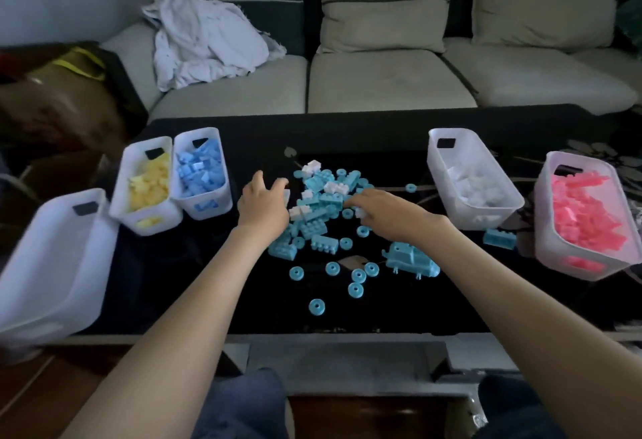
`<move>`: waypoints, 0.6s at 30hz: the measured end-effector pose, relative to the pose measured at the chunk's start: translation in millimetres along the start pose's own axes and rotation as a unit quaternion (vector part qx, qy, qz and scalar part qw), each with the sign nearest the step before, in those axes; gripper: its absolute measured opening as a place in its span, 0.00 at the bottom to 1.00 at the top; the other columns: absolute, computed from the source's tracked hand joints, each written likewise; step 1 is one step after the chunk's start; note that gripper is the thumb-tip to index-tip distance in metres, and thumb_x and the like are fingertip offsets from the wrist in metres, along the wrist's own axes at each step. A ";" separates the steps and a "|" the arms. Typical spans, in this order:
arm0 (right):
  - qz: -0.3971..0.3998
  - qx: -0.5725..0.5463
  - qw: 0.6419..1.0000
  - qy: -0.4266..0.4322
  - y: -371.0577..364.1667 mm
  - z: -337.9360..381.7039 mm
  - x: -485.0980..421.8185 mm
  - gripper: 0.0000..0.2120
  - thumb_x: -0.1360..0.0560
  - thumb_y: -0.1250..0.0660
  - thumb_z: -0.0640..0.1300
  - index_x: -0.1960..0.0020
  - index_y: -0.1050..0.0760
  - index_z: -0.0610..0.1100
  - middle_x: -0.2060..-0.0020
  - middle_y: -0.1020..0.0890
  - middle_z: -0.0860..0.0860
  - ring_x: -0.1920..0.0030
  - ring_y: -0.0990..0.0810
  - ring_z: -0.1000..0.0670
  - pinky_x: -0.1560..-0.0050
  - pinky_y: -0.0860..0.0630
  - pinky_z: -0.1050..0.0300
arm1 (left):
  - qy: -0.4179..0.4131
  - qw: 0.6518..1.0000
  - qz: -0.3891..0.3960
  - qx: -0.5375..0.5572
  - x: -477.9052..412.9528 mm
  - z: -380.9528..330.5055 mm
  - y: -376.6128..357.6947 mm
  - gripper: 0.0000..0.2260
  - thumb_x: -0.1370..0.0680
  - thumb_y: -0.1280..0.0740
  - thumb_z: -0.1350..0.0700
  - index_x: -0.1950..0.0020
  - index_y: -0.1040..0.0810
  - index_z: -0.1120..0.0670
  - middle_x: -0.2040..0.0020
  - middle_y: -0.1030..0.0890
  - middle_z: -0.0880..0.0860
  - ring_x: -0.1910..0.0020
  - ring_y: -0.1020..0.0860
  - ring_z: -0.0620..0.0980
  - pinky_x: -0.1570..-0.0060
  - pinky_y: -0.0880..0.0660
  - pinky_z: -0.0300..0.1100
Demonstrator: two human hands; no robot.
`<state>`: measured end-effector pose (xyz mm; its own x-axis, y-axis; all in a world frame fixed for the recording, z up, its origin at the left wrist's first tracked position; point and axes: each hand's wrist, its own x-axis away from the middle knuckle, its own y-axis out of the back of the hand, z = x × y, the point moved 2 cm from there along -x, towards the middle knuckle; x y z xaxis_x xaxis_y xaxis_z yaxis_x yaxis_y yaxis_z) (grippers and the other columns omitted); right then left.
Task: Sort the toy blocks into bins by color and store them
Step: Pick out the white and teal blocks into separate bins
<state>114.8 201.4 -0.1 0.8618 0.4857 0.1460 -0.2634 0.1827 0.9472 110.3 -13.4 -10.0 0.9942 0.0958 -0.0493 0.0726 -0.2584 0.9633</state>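
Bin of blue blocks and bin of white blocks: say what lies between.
Head view: the pile of teal and white blocks, with the left hand and right hand reaching into it.

2 bare forearms above 2 knees in blue trousers.
The left hand [264, 207] and right hand [394, 212] are uncovered, as is each arm down to the frame's lower edge; the trousers [243, 404] look like blue-grey denim, paler on the left knee, darker on the right.
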 end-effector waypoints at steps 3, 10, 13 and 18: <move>0.007 0.021 0.999 -0.024 -2.6 1.5 -12.4 0.13 0.21 0.42 0.39 0.37 0.30 0.46 0.42 0.27 0.47 0.41 0.28 0.46 0.42 0.28 0.50 | 0.020 0.999 0.010 0.027 1.9 22.4 0.8 0.26 0.22 0.45 0.66 0.27 0.39 0.48 0.27 0.43 0.58 0.30 0.40 0.60 0.36 0.33 0.53; -0.028 -0.046 0.998 -0.040 8.1 7.7 -31.9 0.05 0.26 0.39 0.44 0.51 0.33 0.48 0.53 0.31 0.52 0.56 0.28 0.50 0.59 0.33 0.56 | -0.040 0.999 0.011 -0.012 -6.8 25.2 -2.6 0.17 0.19 0.44 0.58 0.31 0.34 0.51 0.35 0.32 0.57 0.38 0.32 0.58 0.42 0.30 0.53; -0.064 -0.117 0.991 -0.010 10.3 27.2 -40.3 0.07 0.27 0.39 0.41 0.50 0.34 0.48 0.55 0.34 0.54 0.58 0.30 0.53 0.61 0.34 0.58 | -0.040 0.999 0.016 0.006 -12.3 23.7 -3.6 0.16 0.19 0.44 0.58 0.31 0.34 0.53 0.37 0.30 0.58 0.39 0.30 0.58 0.43 0.29 0.52; -0.053 -0.215 0.974 0.049 4.3 64.0 -52.3 0.13 0.29 0.42 0.32 0.46 0.33 0.43 0.57 0.32 0.51 0.61 0.33 0.53 0.61 0.34 0.59 | -0.033 0.998 0.038 0.041 -20.4 23.8 -5.3 0.14 0.21 0.42 0.60 0.36 0.30 0.54 0.40 0.28 0.57 0.39 0.31 0.55 0.43 0.32 0.47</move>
<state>96.3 122.1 14.6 0.8540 0.5202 0.0051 -0.3499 0.5671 0.7456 91.5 -36.9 -20.4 0.9999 0.0113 0.0028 0.0012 -0.3408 0.9402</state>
